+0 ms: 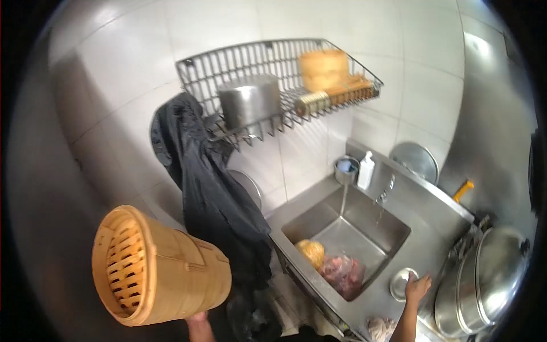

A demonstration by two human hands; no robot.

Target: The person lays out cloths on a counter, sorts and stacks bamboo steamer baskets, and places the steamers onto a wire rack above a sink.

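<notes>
A tall stack of bamboo steamer baskets [188,262], tilted on its side with its slatted end facing left, is carried by my left hand [198,317]. Only the base of that hand shows; its fingers are hidden beneath the baskets. My right hand [419,286] is over the steel counter to the right of the sink, fingers apart. Its thumb overlaps the edge of a small round metal dish [399,286]; whether it touches the dish I cannot tell. Inside the sink [364,235] lie a plastic bag of reddish meat [343,273] and a yellowish bundle [310,252].
A wall rack [239,60] carries a metal pot [250,102] and another bamboo steamer [323,69]. Below it hangs a black apron-like cloth [211,188]. A white pump bottle [366,171] stands behind the sink, and a large lidded steel pot [484,279] at the right.
</notes>
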